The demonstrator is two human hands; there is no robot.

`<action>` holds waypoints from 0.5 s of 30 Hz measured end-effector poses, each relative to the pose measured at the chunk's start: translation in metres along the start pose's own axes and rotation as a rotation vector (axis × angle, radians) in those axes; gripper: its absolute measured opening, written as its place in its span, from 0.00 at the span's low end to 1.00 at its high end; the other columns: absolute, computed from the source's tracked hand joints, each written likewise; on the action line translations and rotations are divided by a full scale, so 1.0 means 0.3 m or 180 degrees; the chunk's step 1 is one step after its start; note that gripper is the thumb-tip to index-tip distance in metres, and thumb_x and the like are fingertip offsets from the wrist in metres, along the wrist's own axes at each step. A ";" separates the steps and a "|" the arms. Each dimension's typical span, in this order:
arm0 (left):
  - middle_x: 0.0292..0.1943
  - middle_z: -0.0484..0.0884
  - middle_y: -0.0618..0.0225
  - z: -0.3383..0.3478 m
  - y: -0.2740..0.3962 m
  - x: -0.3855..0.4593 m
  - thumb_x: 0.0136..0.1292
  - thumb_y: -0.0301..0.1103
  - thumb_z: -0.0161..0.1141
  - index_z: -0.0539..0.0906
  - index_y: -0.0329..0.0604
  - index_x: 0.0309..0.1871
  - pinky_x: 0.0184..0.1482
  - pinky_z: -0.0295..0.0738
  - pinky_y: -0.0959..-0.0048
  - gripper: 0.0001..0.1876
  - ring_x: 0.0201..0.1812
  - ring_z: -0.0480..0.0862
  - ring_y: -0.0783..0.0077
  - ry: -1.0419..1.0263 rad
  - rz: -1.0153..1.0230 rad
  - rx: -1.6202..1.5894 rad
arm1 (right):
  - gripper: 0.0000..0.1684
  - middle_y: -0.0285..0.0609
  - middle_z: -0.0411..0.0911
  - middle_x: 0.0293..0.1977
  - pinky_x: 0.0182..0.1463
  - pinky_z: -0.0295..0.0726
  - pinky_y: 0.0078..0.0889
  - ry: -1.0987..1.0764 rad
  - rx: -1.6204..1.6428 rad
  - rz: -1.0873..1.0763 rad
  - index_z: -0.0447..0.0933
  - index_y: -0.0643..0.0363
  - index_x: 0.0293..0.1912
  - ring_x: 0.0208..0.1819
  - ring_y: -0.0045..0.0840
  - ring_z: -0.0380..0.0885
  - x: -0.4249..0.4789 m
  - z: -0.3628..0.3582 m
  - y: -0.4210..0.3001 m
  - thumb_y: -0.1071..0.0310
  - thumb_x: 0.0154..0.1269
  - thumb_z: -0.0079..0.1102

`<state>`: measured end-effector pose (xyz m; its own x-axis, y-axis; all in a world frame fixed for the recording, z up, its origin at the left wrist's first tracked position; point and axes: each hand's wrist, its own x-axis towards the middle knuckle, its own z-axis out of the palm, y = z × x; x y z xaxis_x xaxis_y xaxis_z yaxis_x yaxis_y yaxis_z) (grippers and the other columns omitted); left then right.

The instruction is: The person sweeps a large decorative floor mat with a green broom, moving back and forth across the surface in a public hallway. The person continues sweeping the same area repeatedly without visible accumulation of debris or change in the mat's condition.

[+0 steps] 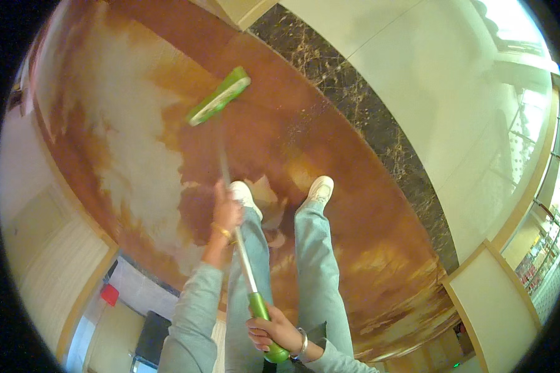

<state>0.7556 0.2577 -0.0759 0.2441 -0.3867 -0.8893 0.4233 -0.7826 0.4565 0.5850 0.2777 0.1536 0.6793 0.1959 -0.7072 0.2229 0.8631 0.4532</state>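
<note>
My left hand (227, 212), a little blurred, is closed around the metal pole (245, 261) of a long-handled floor tool, just left of my left shoe. Lower down, my right hand (277, 328) grips its green plastic handle (260, 307). At the pole's far end, the green head (220, 96) with a pale strip along one side lies over the brown, orange and cream patterned carpet (270, 135). Light specks show on the carpet right of the head.
Both white shoes (321, 190) stand on the carpet. A dark marbled stone border (368, 112) separates it from pale glossy tiles (429, 93). Wood-edged panels stand at lower right (490, 303) and lower left (51, 261). A red object (109, 294) is near a black piece (152, 338) at lower left.
</note>
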 end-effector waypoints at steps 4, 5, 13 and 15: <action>0.12 0.58 0.75 0.159 -0.215 0.098 0.62 0.37 0.40 0.60 0.53 0.54 0.07 0.58 0.80 0.16 0.09 0.60 0.81 -0.1318 -0.0504 -0.0788 | 0.09 0.32 0.52 0.13 0.12 0.56 0.18 0.0513 0.0278 -0.0522 0.56 0.52 0.34 0.10 0.15 0.53 -0.037 0.036 0.084 0.77 0.57 0.43; 0.12 0.59 0.75 0.283 -0.129 0.008 0.63 0.38 0.39 0.56 0.54 0.58 0.07 0.58 0.81 0.19 0.10 0.60 0.81 -0.1035 0.0010 -0.0120 | 0.09 0.32 0.52 0.13 0.12 0.56 0.18 0.0648 0.0378 -0.0708 0.56 0.52 0.34 0.10 0.15 0.53 -0.056 0.032 0.083 0.77 0.58 0.42; 0.14 0.58 0.80 0.147 -0.012 -0.250 0.65 0.38 0.37 0.49 0.62 0.62 0.07 0.52 0.86 0.23 0.10 0.59 0.86 -0.0940 -0.0120 -0.1670 | 0.30 0.31 0.56 0.14 0.12 0.59 0.17 0.0435 -0.0625 -0.0780 0.45 0.43 0.60 0.10 0.15 0.55 -0.135 -0.052 0.261 0.72 0.62 0.42; 0.15 0.58 0.79 0.014 0.006 -0.264 0.64 0.40 0.39 0.49 0.64 0.61 0.06 0.51 0.88 0.22 0.10 0.58 0.87 -0.0059 0.0202 -0.0688 | 0.19 0.31 0.55 0.14 0.12 0.58 0.17 0.0271 -0.0616 -0.0300 0.50 0.48 0.48 0.11 0.14 0.55 -0.084 -0.029 0.236 0.74 0.60 0.42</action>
<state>0.7335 0.2848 -0.0047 0.2608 -0.4422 -0.8581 0.5852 -0.6345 0.5049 0.5775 0.3380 0.1986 0.5986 0.1415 -0.7884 0.1388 0.9510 0.2761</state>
